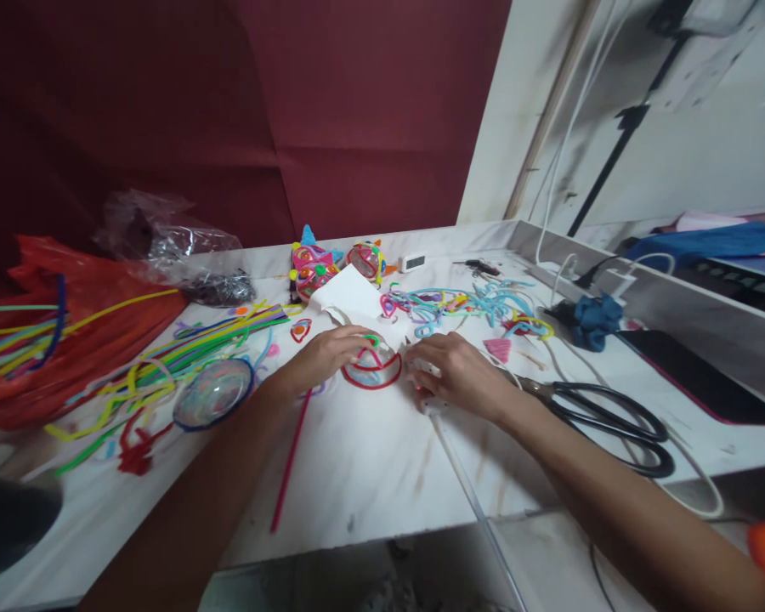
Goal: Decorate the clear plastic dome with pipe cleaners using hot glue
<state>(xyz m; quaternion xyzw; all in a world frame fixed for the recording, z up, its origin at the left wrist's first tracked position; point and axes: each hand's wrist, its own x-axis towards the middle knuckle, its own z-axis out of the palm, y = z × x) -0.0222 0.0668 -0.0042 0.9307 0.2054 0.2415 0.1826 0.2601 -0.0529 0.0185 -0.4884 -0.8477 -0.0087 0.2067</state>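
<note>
My left hand has its fingers closed on the upper left edge of a clear plastic dome. Red pipe cleaner runs round the dome's rim and across it, with a green bit near my fingertips. Just right of the dome, my right hand is wrapped round a white glue gun, mostly hidden by the fingers. A long clear glue stick trails from it past the table's front edge. A white paper lies behind the dome, and a dark pink pipe cleaner lies left of it.
Black-handled scissors and a phone lie right. Cut pipe cleaners are heaped behind my right hand. Decorated domes stand at the back. Another clear dome, loose pipe cleaners and a red bag are left.
</note>
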